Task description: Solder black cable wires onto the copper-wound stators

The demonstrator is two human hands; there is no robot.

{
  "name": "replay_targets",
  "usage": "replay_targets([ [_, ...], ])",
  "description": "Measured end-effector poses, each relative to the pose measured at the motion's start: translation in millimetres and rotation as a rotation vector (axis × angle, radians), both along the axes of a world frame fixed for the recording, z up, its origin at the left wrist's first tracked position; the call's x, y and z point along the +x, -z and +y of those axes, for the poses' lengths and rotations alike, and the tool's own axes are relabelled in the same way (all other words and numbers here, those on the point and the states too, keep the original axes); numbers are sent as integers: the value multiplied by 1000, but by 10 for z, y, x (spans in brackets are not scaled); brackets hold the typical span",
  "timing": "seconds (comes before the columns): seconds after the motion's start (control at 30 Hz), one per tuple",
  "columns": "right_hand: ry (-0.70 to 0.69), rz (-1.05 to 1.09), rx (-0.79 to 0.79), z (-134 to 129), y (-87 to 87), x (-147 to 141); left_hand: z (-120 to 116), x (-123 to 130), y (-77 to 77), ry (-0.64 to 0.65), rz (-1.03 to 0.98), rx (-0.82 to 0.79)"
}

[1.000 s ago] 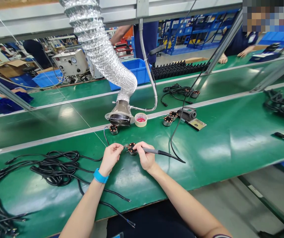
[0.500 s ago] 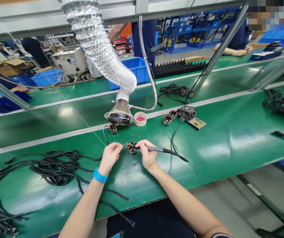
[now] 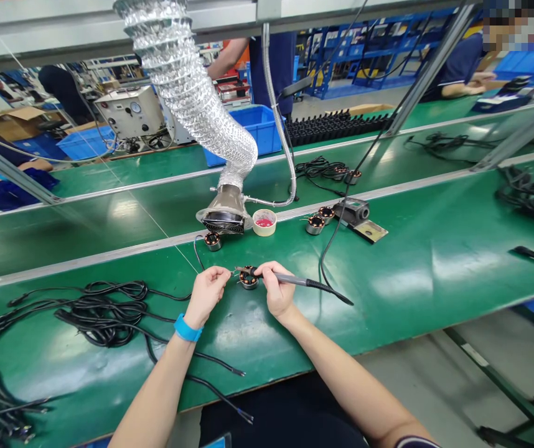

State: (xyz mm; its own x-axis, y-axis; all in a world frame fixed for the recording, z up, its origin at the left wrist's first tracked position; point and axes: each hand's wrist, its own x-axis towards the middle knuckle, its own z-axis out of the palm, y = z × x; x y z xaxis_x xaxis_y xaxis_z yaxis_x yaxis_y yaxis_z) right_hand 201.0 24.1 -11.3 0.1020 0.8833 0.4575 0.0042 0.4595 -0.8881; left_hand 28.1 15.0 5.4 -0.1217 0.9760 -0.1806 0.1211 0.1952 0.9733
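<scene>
My right hand [image 3: 276, 289] is closed around the grey handle of a soldering iron [image 3: 290, 279], held like a pen with its tip pointing left. That tip lies over a small round motor stator [image 3: 249, 279] with copper windings, which rests on the green bench. Just left of the stator, my left hand [image 3: 210, 287] pinches thin solder wire [image 3: 185, 257], a pale strand running down from the upper left. Fine leads show between the fingertips and the iron tip; their exact contact is too small to tell. A blue band circles my left wrist.
A fume duct nozzle [image 3: 224, 211] hangs ahead, beside a round tub [image 3: 264, 223] with red contents. More stators [image 3: 314, 224] sit near the iron stand [image 3: 355, 211]. Black cables [image 3: 103, 314] lie at left. Beyond are a conveyor [image 3: 164, 196] and co-workers.
Both hands and the iron stay almost still at the stator. On the conveyor, stators and cables have shifted slightly left, and more cables have appeared at right. A co-worker at upper right has moved.
</scene>
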Motion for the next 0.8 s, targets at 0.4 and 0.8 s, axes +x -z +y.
replay_targets([
  [0.4,-172,-379,205,100,-21,-129,-35,-9,-86,47,-79,-39],
  [0.8,-197,-411,294,156,105,-178,-62,-36,-124,179,71,15],
])
